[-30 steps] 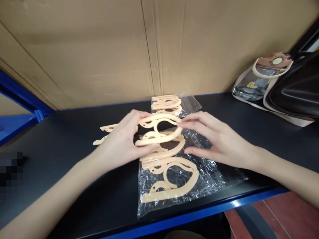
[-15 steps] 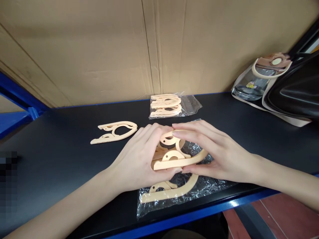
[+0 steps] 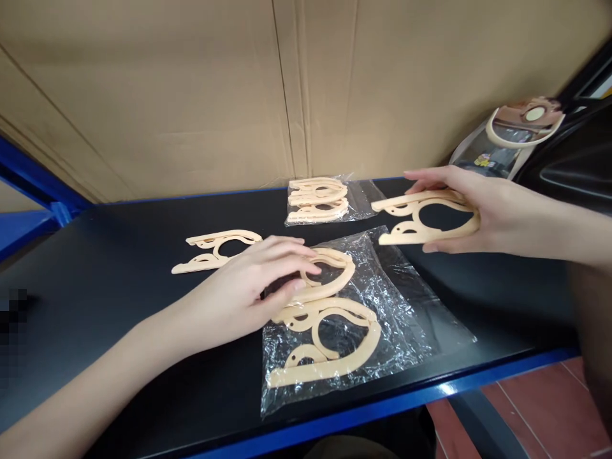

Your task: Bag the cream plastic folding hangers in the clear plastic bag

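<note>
In the head view my right hand (image 3: 471, 207) grips a beige folding hanger (image 3: 406, 238) by its curved end, thumb below and fingers above. The folded hanger is held to the right, above the black table. Over the near clear plastic bag (image 3: 406, 319), my left hand (image 3: 268, 277) has its fingers stretched out, nearest to the upper hanger (image 3: 349, 271) there. Whether its fingertips touch is hard to tell. A lower hanger (image 3: 325, 370) shows fully through the film. Left of my left hand, a loose folded hanger (image 3: 201, 262) lies partly hidden by the fingers.
Another plastic bag (image 3: 366, 197) with folded hangers (image 3: 318, 207) lies at the back, against cardboard (image 3: 191, 95). A clear bottle (image 3: 497, 153) stands back right beside a black bag (image 3: 578, 172). The black table (image 3: 119, 268) has a blue front edge (image 3: 392, 405).
My hands have parted. The right hand has carried one folding hanger up and to the right; the left let go and moved slightly left, uncovering the hangers in the near bag.
</note>
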Demonstrator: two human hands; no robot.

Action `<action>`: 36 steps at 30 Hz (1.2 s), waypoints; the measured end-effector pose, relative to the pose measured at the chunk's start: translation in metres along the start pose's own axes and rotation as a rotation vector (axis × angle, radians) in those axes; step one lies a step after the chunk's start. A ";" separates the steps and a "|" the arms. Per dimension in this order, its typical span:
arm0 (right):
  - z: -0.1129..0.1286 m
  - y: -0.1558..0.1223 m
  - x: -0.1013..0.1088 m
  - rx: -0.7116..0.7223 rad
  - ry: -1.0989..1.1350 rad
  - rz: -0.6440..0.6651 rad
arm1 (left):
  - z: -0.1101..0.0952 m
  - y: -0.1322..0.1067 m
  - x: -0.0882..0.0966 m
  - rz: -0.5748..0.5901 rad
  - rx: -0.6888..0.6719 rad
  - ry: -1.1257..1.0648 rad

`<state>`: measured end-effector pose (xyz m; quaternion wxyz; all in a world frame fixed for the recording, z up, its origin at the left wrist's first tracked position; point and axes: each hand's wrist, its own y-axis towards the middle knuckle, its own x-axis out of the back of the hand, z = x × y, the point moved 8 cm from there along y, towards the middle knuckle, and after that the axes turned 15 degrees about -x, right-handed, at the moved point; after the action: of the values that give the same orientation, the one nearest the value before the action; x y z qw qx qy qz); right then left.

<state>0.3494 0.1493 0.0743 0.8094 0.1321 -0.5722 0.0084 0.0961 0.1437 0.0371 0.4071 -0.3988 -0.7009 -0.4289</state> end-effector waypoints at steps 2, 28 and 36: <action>-0.009 -0.002 -0.004 -0.021 -0.043 0.093 | 0.001 -0.002 -0.008 0.100 0.015 -0.037; 0.033 -0.027 -0.048 0.155 0.082 0.474 | -0.001 -0.012 -0.030 0.391 0.146 -0.149; 0.061 -0.028 -0.052 0.239 0.184 0.425 | 0.004 -0.012 -0.033 0.396 0.164 -0.113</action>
<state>0.2796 0.1159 0.0395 0.8167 0.1022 -0.5062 0.2576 0.0959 0.1364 0.0020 0.4748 -0.5176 -0.6629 -0.2590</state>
